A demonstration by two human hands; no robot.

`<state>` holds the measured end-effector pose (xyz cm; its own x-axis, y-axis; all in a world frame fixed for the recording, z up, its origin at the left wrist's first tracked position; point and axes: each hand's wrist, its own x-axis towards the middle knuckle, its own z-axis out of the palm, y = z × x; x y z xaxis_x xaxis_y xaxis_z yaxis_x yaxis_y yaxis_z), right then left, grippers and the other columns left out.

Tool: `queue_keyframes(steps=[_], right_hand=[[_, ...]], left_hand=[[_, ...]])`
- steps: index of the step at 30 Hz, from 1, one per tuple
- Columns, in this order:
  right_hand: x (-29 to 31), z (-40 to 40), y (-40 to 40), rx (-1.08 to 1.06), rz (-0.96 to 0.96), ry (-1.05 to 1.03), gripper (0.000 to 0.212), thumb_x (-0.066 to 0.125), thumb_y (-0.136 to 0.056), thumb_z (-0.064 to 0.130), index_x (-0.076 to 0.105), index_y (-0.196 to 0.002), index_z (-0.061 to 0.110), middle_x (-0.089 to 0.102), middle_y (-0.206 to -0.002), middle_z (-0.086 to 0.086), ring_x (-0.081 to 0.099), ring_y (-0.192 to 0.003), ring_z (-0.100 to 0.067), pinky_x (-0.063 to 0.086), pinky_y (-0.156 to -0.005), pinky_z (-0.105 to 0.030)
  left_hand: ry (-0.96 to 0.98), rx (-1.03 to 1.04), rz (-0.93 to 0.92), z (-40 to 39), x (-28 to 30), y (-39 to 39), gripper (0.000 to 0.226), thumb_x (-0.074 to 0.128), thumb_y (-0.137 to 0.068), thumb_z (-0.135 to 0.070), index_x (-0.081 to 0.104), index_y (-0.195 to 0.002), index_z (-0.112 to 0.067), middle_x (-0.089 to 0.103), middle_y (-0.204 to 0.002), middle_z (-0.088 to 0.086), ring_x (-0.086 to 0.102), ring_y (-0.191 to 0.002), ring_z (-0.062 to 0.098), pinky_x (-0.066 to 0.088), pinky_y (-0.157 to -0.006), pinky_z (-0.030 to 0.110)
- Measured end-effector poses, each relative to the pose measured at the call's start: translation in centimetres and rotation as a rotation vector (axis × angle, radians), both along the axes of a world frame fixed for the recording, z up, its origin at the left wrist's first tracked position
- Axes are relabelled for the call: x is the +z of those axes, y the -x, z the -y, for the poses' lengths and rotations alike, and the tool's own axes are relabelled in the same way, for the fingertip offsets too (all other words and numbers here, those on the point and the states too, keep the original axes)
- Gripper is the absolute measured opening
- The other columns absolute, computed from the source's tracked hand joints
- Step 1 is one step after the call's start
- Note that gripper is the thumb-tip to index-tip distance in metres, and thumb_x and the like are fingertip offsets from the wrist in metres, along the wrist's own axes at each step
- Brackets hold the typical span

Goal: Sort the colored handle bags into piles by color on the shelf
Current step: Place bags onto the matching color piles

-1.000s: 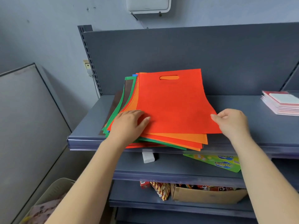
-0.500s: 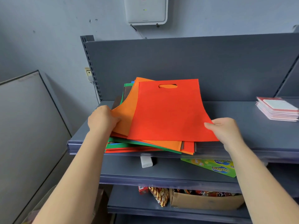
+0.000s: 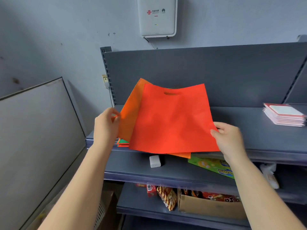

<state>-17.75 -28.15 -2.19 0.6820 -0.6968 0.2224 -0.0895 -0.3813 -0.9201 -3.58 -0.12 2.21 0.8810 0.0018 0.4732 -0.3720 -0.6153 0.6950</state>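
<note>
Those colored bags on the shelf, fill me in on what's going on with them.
A person is sorting a mixed stack of flat handle bags on the top shelf. The right hand pinches the right edge of the red bag on top, lifting it. The left hand holds the left edge of the orange bag just beneath. Green and red bags lie underneath. No separate color piles are visible yet.

Red bag (image 3: pixel 172 120) lifted, tilted over orange bag (image 3: pixel 131 113).
</note>
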Motion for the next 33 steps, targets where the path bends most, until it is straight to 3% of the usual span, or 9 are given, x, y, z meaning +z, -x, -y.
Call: queue_keyframes(steps=[2, 5, 7, 11, 17, 21, 26, 29, 33], right_hand=[[0.0, -1.2, 1.0, 0.003, 0.088, -0.069, 0.034, 0.054, -0.088, 0.000, 0.070, -0.112, 0.017, 0.071, -0.105, 0.000, 0.065, -0.097, -0.011, 0.051, -0.089, -0.035], [0.1, -3.5, 2.8, 0.059, 0.224, -0.256, 0.037, 0.055, -0.090, -0.002, 0.069, -0.102, 0.030, 0.071, -0.091, 0.014, 0.066, -0.082, 0.004, 0.049, -0.071, -0.013], [0.4, -5.4, 3.9, 0.132, 0.272, -0.417, 0.036, 0.054, -0.092, -0.001, 0.069, -0.100, 0.031, 0.073, -0.090, 0.012, 0.069, -0.084, -0.002, 0.054, -0.070, -0.018], [0.4, -10.5, 5.3, 0.283, 0.270, -0.599, 0.034, 0.049, -0.095, -0.002, 0.062, -0.122, 0.012, 0.069, -0.111, -0.007, 0.064, -0.105, -0.022, 0.049, -0.096, -0.040], [-0.3, -19.9, 7.2, 0.592, 0.219, -0.668, 0.032, 0.046, -0.096, 0.000, 0.068, -0.099, 0.024, 0.075, -0.082, 0.009, 0.070, -0.075, -0.004, 0.055, -0.061, -0.017], [-1.1, -26.4, 9.3, 0.736, 0.151, -0.761, 0.030, 0.046, -0.096, -0.001, 0.066, -0.104, 0.019, 0.072, -0.089, 0.003, 0.068, -0.077, -0.010, 0.057, -0.069, -0.025], [-1.6, -33.8, 11.7, 0.941, 0.084, -0.824, 0.029, 0.044, -0.096, -0.002, 0.065, -0.102, 0.016, 0.074, -0.078, 0.010, 0.069, -0.070, -0.002, 0.054, -0.060, -0.015], [-1.7, -38.3, 13.4, 1.044, 0.034, -0.838, 0.030, 0.044, -0.096, -0.002, 0.066, -0.098, 0.019, 0.074, -0.077, 0.008, 0.070, -0.068, -0.005, 0.054, -0.056, -0.017], [-1.3, -44.9, 16.4, 1.169, -0.036, -0.862, 0.029, 0.045, -0.096, 0.001, 0.067, -0.097, 0.021, 0.075, -0.080, 0.003, 0.071, -0.070, -0.010, 0.058, -0.058, -0.023]], left_hand=[[0.146, 0.021, 0.045, -1.1, -0.2, 1.9, 0.012, 0.057, -0.087, -0.005, 0.062, -0.083, -0.015, 0.060, -0.068, 0.002, 0.048, -0.055, 0.019, 0.034, -0.043, 0.010], [0.260, 0.088, 0.122, -3.4, -0.4, 5.2, 0.009, 0.059, -0.088, -0.006, 0.062, -0.084, -0.014, 0.058, -0.064, -0.008, 0.046, -0.052, 0.010, 0.035, -0.048, 0.011], [0.328, 0.144, 0.166, -5.4, -0.7, 7.6, 0.010, 0.060, -0.088, -0.008, 0.061, -0.083, -0.016, 0.061, -0.068, -0.001, 0.045, -0.051, 0.006, 0.034, -0.050, 0.016], [0.500, 0.296, 0.194, -10.6, -2.1, 13.8, 0.009, 0.061, -0.090, -0.015, 0.060, -0.084, -0.021, 0.064, -0.076, 0.003, 0.050, -0.055, 0.000, 0.038, -0.057, 0.023], [0.645, 0.533, 0.284, -19.8, -3.9, 23.7, 0.023, 0.062, -0.090, -0.015, 0.059, -0.077, -0.032, 0.064, -0.077, 0.008, 0.049, -0.056, 0.009, 0.039, -0.054, 0.026], [0.686, 0.655, 0.336, -25.1, -4.1, 30.5, 0.020, 0.062, -0.092, -0.015, 0.058, -0.078, -0.029, 0.061, -0.067, 0.005, 0.043, -0.045, 0.005, 0.035, -0.042, 0.018], [0.702, 0.815, 0.404, -31.0, -4.3, 38.1, 0.014, 0.063, -0.091, -0.020, 0.058, -0.080, -0.027, 0.064, -0.069, 0.004, 0.053, -0.054, 0.016, 0.043, -0.049, 0.026], [0.733, 0.914, 0.442, -34.5, -4.7, 42.3, 0.015, 0.065, -0.090, -0.022, 0.060, -0.077, -0.029, 0.060, -0.072, 0.013, 0.048, -0.062, 0.025, 0.039, -0.057, 0.039], [0.728, 1.052, 0.498, -39.4, -4.5, 47.9, 0.019, 0.067, -0.088, -0.025, 0.063, -0.074, -0.037, 0.051, -0.070, 0.012, 0.042, -0.062, 0.026, 0.034, -0.058, 0.039]])
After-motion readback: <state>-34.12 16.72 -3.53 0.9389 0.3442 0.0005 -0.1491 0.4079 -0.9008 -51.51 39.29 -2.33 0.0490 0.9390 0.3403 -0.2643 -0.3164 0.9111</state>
